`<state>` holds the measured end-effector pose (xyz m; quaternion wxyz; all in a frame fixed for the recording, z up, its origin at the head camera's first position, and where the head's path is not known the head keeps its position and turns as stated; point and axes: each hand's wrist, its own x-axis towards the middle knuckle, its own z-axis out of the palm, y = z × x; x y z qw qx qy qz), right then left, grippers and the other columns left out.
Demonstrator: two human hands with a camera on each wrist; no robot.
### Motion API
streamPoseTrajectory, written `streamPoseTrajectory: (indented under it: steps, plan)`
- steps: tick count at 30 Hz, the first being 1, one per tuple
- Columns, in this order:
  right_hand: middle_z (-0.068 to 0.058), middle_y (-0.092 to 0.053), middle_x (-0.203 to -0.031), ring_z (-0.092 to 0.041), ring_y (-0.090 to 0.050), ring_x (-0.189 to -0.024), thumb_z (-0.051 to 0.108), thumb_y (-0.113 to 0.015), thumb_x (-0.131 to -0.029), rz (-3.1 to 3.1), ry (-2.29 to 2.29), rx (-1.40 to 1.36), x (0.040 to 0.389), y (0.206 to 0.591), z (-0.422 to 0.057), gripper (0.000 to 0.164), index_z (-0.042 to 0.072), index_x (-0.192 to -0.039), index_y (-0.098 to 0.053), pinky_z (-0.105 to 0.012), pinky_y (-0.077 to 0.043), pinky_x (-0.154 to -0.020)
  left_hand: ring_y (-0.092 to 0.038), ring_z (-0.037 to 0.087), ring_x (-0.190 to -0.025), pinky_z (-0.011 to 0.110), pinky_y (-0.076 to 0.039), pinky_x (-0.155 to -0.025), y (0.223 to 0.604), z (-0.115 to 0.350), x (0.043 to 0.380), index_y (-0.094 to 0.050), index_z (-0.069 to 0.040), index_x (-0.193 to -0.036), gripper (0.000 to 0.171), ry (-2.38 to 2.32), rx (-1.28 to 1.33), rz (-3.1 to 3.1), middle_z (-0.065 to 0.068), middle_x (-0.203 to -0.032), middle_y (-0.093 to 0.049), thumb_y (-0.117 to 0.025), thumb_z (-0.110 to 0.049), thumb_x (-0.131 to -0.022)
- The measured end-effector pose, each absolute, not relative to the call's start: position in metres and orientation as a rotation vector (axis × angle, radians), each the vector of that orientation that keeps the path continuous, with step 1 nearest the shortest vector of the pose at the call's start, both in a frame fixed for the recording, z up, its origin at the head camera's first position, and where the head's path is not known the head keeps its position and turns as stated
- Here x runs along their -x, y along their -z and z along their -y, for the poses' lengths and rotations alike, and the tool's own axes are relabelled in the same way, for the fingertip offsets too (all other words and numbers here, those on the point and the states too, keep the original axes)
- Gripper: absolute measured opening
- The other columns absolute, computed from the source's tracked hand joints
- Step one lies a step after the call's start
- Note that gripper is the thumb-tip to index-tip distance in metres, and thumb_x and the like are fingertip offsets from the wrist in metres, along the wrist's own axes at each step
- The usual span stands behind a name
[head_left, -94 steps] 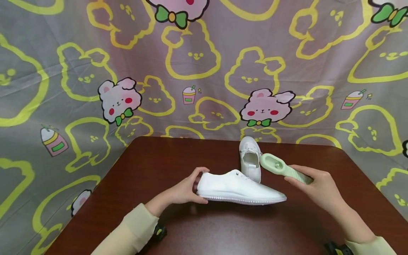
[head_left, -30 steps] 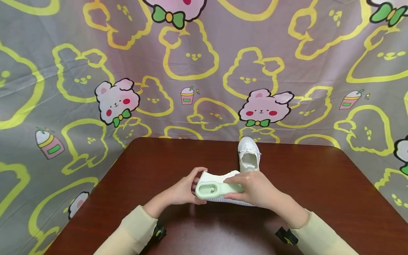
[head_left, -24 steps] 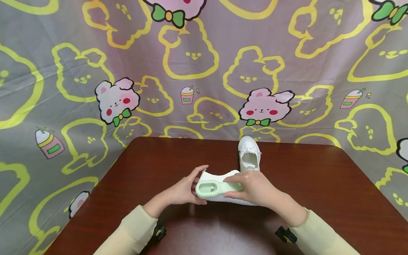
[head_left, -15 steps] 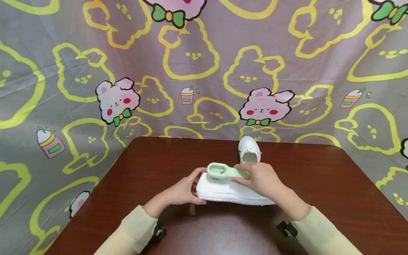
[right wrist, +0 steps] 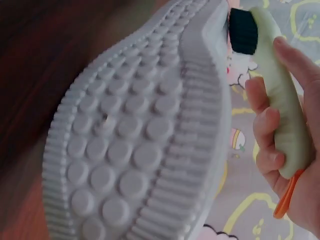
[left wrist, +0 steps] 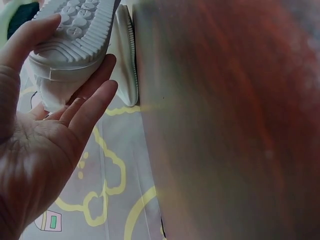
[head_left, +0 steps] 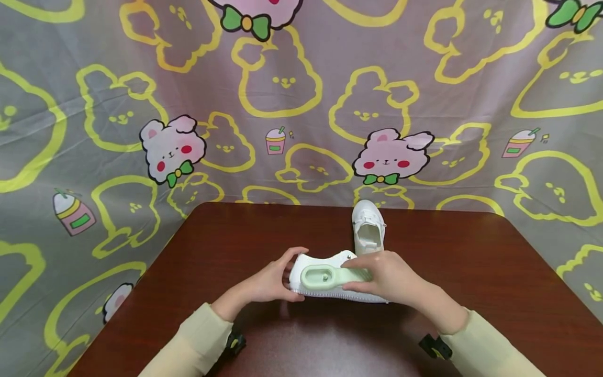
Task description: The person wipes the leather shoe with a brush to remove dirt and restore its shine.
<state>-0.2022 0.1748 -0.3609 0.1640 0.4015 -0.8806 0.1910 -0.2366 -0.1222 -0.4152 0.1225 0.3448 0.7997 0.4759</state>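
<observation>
My left hand (head_left: 270, 280) grips a white shoe (head_left: 297, 277) by the heel and holds it sideways over the table, toe to the right. In the left wrist view the thumb lies on the studded sole (left wrist: 75, 30) with fingers at the heel's other side. My right hand (head_left: 386, 275) holds a pale green scrub brush (head_left: 320, 277) by its handle, its head against the shoe's side near the heel. Dark bristles (right wrist: 243, 32) face the shoe in the right wrist view, and an orange loop (right wrist: 287, 195) hangs from the handle end. The shoe's toe is hidden behind my right hand.
A second white shoe (head_left: 367, 222) stands on the dark red-brown table (head_left: 264, 225) behind the held one, toe toward the back. A grey cloth with yellow cartoon outlines (head_left: 301, 104) hangs beyond the table's far edge and left side.
My right hand has brought the brush from the right onto the shoe's side. It has moved up along the shoe and back down. My left hand keeps its grip on the heel.
</observation>
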Motion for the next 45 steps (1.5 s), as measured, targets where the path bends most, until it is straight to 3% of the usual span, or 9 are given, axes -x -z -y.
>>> streamPoseTrajectory:
  steps: [8, 11, 17, 22, 29, 36, 45]
  plan:
    - [0.003, -0.072, -0.082, -0.007, -0.053, -0.060, 0.039, -0.081, -0.077, 2.543, -0.497, -0.840, 0.217, 0.361, -0.189, 0.036, 0.014, -0.103, -0.077, -0.031, -0.045, -0.055, -0.063, 0.013, -0.093, 0.027, -0.052, -0.080, 0.415, 0.123, 0.238, -0.026, -0.016, -0.146, 0.095, -1.340, -1.011, -2.369, 0.005, -0.105, -0.061, -0.086, -0.007, -0.072]
    - [0.002, -0.072, -0.081, -0.008, -0.054, -0.061, 0.037, -0.083, -0.075, 2.526, -0.531, -0.771, 0.218, 0.361, -0.192, 0.039, 0.013, -0.104, -0.077, -0.031, -0.044, -0.055, -0.061, 0.013, -0.096, 0.027, -0.052, -0.080, 0.415, 0.124, 0.239, -0.026, -0.020, -0.147, 0.095, -1.323, -1.026, -2.382, 0.004, -0.107, -0.060, -0.085, -0.007, -0.073]
    - [0.006, -0.072, -0.091, -0.004, -0.058, -0.068, 0.037, -0.083, -0.075, 2.433, -0.576, -0.982, 0.207, 0.361, -0.185, 0.035, 0.015, -0.102, -0.076, -0.028, -0.048, -0.059, -0.060, 0.013, -0.095, 0.028, -0.053, -0.078, 0.416, 0.125, 0.238, -0.030, -0.016, -0.145, 0.090, -1.303, -1.060, -2.413, 0.002, -0.107, -0.061, -0.084, -0.006, -0.074]
    - [0.010, -0.071, -0.094, 0.000, -0.063, -0.079, 0.042, -0.079, -0.079, 2.431, -0.547, -1.210, 0.199, 0.366, -0.177, 0.033, 0.019, -0.103, -0.075, -0.026, -0.051, -0.065, -0.060, 0.013, -0.093, 0.028, -0.053, -0.076, 0.418, 0.125, 0.238, -0.030, -0.020, -0.142, 0.090, -1.309, -1.034, -2.398, 0.001, -0.106, -0.061, -0.085, -0.006, -0.072]
    - [0.006, -0.072, -0.091, -0.006, -0.063, -0.070, 0.042, -0.078, -0.079, 2.465, -0.442, -1.021, 0.205, 0.368, -0.182, 0.035, 0.016, -0.102, -0.076, -0.030, -0.050, -0.059, -0.059, 0.013, -0.098, 0.028, -0.051, -0.080, 0.417, 0.124, 0.237, -0.029, -0.015, -0.141, 0.090, -1.275, -1.021, -2.440, 0.001, -0.111, -0.058, -0.088, -0.014, -0.072]
    - [0.001, -0.073, -0.085, -0.014, -0.063, -0.066, 0.037, -0.084, -0.072, 2.456, -0.481, -0.775, 0.212, 0.366, -0.196, 0.039, 0.014, -0.102, -0.076, -0.033, -0.047, -0.054, -0.057, 0.015, -0.102, 0.028, -0.049, -0.082, 0.414, 0.124, 0.237, -0.028, -0.013, -0.141, 0.090, -1.237, -0.992, -2.462, 0.002, -0.118, -0.054, -0.087, -0.016, -0.073]
    - [0.007, -0.072, -0.093, -0.002, -0.063, -0.076, 0.039, -0.080, -0.078, 2.409, -0.572, -1.147, 0.197, 0.367, -0.187, 0.033, 0.017, -0.102, -0.075, -0.027, -0.051, -0.064, -0.059, 0.014, -0.097, 0.028, -0.050, -0.080, 0.412, 0.123, 0.238, -0.029, -0.011, -0.141, 0.088, -1.248, -1.011, -2.449, 0.001, -0.112, -0.057, -0.086, -0.010, -0.073]
